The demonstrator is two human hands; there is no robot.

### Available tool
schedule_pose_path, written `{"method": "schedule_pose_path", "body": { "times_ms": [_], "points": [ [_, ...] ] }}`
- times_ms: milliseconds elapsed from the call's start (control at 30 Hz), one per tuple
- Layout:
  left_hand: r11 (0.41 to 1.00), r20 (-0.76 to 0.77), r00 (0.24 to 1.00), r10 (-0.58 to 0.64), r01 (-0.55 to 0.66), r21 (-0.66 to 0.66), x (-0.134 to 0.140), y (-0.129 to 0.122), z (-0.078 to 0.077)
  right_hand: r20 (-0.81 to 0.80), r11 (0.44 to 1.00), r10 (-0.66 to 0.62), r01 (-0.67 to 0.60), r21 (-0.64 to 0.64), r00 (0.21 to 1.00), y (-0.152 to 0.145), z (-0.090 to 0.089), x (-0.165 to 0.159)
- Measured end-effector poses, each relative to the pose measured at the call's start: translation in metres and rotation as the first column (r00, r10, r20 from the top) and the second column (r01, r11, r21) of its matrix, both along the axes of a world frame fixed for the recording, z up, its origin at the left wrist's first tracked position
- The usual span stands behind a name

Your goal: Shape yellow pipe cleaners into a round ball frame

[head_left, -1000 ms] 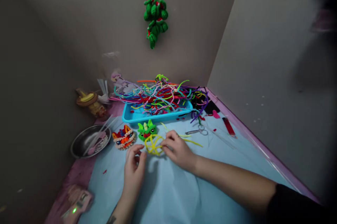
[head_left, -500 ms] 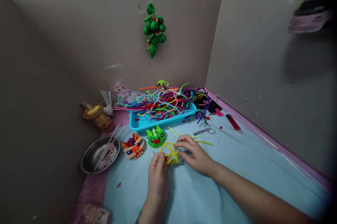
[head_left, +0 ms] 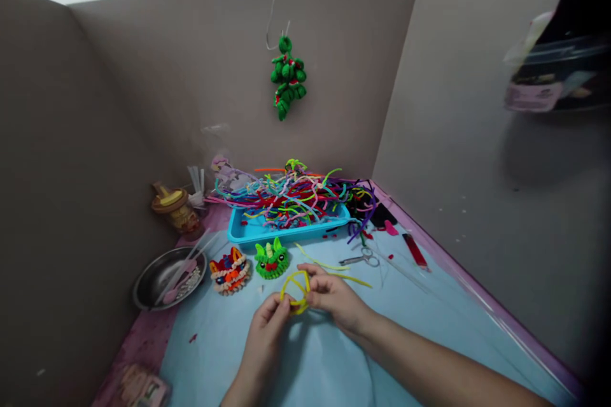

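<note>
A yellow pipe-cleaner frame [head_left: 296, 276], bent into a small open cage, is held between both hands above the blue cloth. My left hand [head_left: 267, 325] pinches its lower left side between thumb and fingers. On the right side, my right hand [head_left: 334, 297] grips it with the thumb in front and fingers behind. Just beyond the hands sit a green pipe-cleaner dragon head [head_left: 272, 259] and an orange, red and cream lion head [head_left: 230, 271]. Loose yellow pipe cleaners [head_left: 356, 279] lie behind my right hand.
A blue tray [head_left: 286, 236] heaped with coloured pipe cleaners [head_left: 296, 193] stands at the back. Scissors [head_left: 360, 258] and a red-handled tool [head_left: 415, 251] lie to the right. At left are a metal bowl [head_left: 143, 289] and a brown cup [head_left: 176, 209]. Green figures [head_left: 288, 79] hang on the back wall.
The view has tilted up. The yellow frame has turned in my hands and come slightly left. My right hand now grips its side, where before its fingers were more spread.
</note>
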State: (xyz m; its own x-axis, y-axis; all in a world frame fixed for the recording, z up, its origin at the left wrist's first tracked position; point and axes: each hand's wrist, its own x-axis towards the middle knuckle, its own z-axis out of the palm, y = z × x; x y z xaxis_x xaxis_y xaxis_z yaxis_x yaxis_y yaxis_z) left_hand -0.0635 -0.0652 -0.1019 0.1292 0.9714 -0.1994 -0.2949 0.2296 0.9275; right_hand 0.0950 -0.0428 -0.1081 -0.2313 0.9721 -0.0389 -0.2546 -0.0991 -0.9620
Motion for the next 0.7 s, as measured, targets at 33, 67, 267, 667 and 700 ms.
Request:
{"method": "schedule_pose_path", "body": {
  "times_ms": [33, 67, 267, 667, 700],
  "points": [
    [1.0, 0.0, 1.0, -0.016, 0.016, 0.002, -0.001, 0.002, 0.002, 0.032, 1.0, 0.015, -0.016, 0.017, 0.999, 0.003, 0.003, 0.001],
    [1.0, -0.009, 1.0, -0.029, 0.029, 0.007, -0.001, 0.004, 0.004, 0.076, 0.999, 0.026, -0.029, 0.04, 0.997, 0.006, 0.006, 0.002],
    [0.996, -0.166, 0.986, -0.031, 0.043, 0.072, -0.002, 0.024, 0.003, 0.291, 0.981, -0.021, -0.037, 0.19, 0.957, 0.009, -0.003, 0.012],
    [0.789, -0.633, 0.769, 0.085, 0.335, 0.514, -0.038, 0.025, 0.004, 0.447, 0.961, -0.185, 0.067, 0.267, 0.875, 0.003, -0.019, 0.01],
    [0.759, -0.654, 0.749, 0.103, 0.366, 0.539, -0.038, 0.025, 0.006, 0.451, 0.963, -0.179, 0.062, 0.263, 0.874, 0.004, -0.019, 0.008]
  ]
}}
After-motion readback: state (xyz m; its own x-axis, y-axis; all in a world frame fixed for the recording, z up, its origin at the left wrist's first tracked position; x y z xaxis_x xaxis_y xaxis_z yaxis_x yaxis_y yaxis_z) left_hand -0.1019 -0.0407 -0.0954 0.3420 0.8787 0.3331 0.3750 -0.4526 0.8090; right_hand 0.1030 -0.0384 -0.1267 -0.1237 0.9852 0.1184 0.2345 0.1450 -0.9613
